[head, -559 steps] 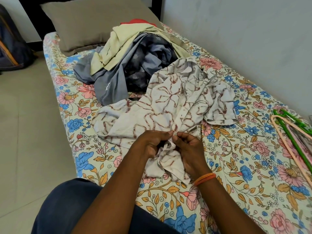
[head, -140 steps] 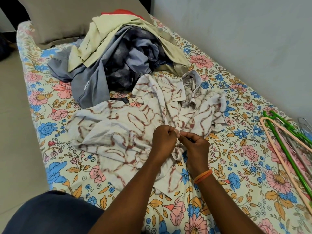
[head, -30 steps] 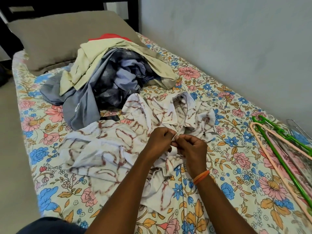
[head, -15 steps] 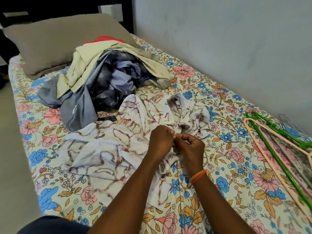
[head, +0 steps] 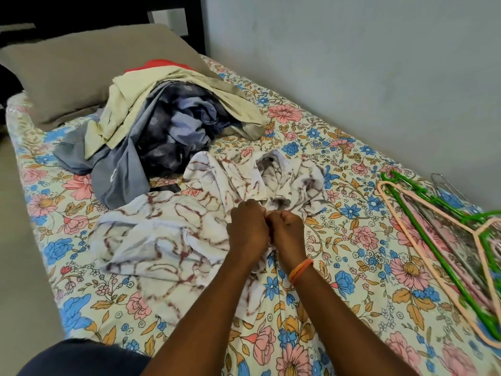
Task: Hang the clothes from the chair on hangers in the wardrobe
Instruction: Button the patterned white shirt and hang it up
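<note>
The white patterned shirt [head: 189, 240] lies mid-bed, pinched at its front placket by the left hand [head: 248, 229] and right hand [head: 287, 232], knuckles together. The pinch has been worked up toward the collar; fastening seems nearly finished. The hangers [head: 447, 240] lie untouched near the wall-side edge.

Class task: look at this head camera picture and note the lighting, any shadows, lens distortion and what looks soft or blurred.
Head view: even, soft daylight with no glare; faint shadow beneath the piled grey and cream clothes; wide-angle lens bends the floral-sheeted bed edges; green and pink plastic hangers at the right edge look slightly smeared; both hands are reasonably sharp.
</note>
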Demonstrator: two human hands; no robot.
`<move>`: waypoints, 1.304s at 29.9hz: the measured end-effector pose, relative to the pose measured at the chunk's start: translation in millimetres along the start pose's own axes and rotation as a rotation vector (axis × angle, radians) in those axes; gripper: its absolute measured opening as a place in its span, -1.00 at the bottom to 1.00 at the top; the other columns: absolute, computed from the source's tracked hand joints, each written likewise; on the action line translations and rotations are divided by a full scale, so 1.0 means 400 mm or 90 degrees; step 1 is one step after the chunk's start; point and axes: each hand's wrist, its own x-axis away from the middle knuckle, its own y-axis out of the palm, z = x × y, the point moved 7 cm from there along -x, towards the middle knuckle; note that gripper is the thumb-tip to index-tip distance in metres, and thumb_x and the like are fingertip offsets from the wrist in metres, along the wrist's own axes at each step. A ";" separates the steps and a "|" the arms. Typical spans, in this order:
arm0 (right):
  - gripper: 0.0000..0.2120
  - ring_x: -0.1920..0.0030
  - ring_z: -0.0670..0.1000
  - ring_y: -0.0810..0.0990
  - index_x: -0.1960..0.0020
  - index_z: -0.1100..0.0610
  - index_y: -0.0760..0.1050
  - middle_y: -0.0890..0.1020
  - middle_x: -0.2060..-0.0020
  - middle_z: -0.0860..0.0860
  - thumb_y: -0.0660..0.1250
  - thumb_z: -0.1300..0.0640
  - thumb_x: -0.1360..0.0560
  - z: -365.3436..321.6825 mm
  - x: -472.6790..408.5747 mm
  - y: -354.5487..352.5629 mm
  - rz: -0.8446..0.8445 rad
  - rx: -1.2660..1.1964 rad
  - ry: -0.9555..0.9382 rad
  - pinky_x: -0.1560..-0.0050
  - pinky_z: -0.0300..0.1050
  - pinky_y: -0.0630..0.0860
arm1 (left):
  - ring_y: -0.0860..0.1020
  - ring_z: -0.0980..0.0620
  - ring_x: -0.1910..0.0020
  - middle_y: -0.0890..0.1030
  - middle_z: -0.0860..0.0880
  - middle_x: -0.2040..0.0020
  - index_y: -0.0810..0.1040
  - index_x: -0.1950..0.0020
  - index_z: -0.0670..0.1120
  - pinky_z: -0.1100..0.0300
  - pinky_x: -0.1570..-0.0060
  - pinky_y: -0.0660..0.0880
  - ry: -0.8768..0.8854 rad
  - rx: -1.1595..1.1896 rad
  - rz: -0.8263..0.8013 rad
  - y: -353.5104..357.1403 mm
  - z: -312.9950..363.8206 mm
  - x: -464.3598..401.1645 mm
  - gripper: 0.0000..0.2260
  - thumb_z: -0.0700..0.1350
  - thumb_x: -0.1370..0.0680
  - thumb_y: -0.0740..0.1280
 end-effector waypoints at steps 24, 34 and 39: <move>-0.79 -0.21 0.23 0.53 -0.17 0.19 0.55 0.57 0.00 0.17 0.31 0.18 -0.56 -0.071 -0.125 -0.649 0.291 0.583 -0.045 -0.05 -0.18 0.47 | 0.45 -0.17 -0.22 0.51 -0.11 -0.15 0.50 -0.22 -0.08 -0.04 -0.08 0.46 0.345 -0.136 -0.214 0.279 0.301 0.170 -0.77 -0.17 -0.57 0.24; -0.75 -0.10 0.24 0.57 -0.05 0.06 0.65 0.57 -0.14 0.10 0.37 0.28 -0.43 -0.072 -0.185 -0.888 0.431 0.893 -0.001 -0.20 0.19 0.35 | 0.48 -0.03 -0.25 0.55 0.01 -0.18 0.58 -0.18 0.03 0.10 -0.05 0.47 0.307 -0.156 -0.246 0.299 0.292 0.156 -0.77 -0.11 -0.55 0.29; -0.75 -0.12 0.26 0.51 0.10 0.09 0.65 0.56 -0.11 0.14 0.40 0.38 -0.33 -0.099 -0.172 -0.855 0.462 0.842 -0.056 -0.20 0.26 0.28 | 0.53 -0.05 -0.18 0.60 0.01 -0.12 0.61 -0.10 -0.04 0.14 0.06 0.47 0.321 -0.134 -0.223 0.292 0.284 0.167 -0.81 -0.14 -0.54 0.28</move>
